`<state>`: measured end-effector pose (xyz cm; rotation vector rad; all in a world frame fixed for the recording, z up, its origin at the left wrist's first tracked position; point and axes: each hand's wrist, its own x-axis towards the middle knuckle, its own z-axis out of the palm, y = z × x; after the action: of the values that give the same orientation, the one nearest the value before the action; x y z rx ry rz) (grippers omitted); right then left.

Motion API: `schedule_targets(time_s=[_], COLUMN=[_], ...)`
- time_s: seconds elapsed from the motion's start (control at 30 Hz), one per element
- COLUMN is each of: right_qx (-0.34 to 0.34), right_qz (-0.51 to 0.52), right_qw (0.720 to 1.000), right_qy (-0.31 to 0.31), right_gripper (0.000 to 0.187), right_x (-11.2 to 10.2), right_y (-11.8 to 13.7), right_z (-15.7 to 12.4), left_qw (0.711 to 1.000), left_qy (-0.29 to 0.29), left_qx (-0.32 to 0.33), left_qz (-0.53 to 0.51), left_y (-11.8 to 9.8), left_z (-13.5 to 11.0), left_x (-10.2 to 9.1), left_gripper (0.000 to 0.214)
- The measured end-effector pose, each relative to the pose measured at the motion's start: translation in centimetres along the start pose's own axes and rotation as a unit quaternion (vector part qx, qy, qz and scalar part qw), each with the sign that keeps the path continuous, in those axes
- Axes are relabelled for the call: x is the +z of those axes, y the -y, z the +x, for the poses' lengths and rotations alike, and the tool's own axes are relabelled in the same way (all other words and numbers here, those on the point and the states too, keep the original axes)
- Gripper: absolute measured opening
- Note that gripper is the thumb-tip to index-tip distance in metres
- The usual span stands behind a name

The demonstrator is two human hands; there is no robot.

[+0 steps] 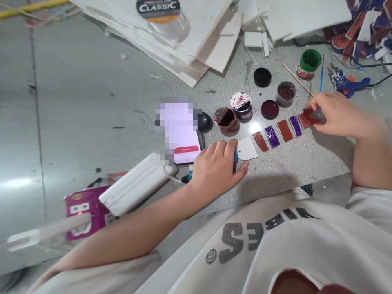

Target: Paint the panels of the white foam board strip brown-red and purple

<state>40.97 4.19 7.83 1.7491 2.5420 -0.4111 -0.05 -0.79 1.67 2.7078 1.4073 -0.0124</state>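
Observation:
My left hand rests on the grey mat, closed around a blue-handled tool, its fingertips touching a blank white tile. A row of small painted tiles runs to the right: red, purple, red, purple. My right hand pinches a dark red tile at the row's end, with a thin blue paintbrush standing between its fingers.
Open paint pots, loose lids and a green-rimmed jar stand behind the tiles. A phone, a white power bank, stacked white boards with a tape roll, and a blue glue gun surround the mat.

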Motion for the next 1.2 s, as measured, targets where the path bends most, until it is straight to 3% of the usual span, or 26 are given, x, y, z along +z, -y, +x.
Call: schedule_targets(time_s=[0.2,0.5,0.63,0.8,0.9,1.03,1.13,1.2], right_qx=[-0.003,-0.017,-0.053,-0.079,-0.073,-0.068,-0.048,-0.017], right_qz=[0.052,0.111,0.141,0.141,0.11,0.074,0.079,0.079], right_qw=[0.998,0.982,0.964,0.952,0.954,0.976,0.984,0.988], right_qy=[-0.04,-0.152,-0.217,-0.259,-0.268,-0.196,-0.151,-0.128], right_gripper=[0.044,0.03,0.03,0.029,0.032,0.056,0.08,0.087], right_x=[0.0,-1.2,-0.3,1.4,1.9,1.3,0.9,0.9], right_y=[-0.6,1.9,1.9,2.8,4.5,8.0,10.5,11.8], right_z=[-0.3,-0.5,-0.4,0.4,1.2,3.2,5.8,7.7], left_qw=[1.0,0.999,0.998,0.993,0.986,0.977,0.98,0.982], left_qy=[-0.012,-0.027,-0.05,-0.095,-0.127,-0.145,-0.149,-0.154], left_qx=[-0.012,-0.013,-0.008,0.05,0.097,0.147,0.115,0.084], left_qz=[-0.02,-0.014,-0.038,-0.053,-0.053,-0.057,-0.065,-0.072], left_y=[0.1,0.1,0.0,-0.1,-0.1,-0.2,-0.2,-0.2], left_z=[0.1,0.3,0.3,0.3,0.3,0.5,0.6,0.7], left_x=[-0.1,0.0,0.1,0.5,0.8,0.9,0.9,0.9], left_gripper=[0.063,0.057,0.052,0.044,0.039,0.035,0.038,0.042])
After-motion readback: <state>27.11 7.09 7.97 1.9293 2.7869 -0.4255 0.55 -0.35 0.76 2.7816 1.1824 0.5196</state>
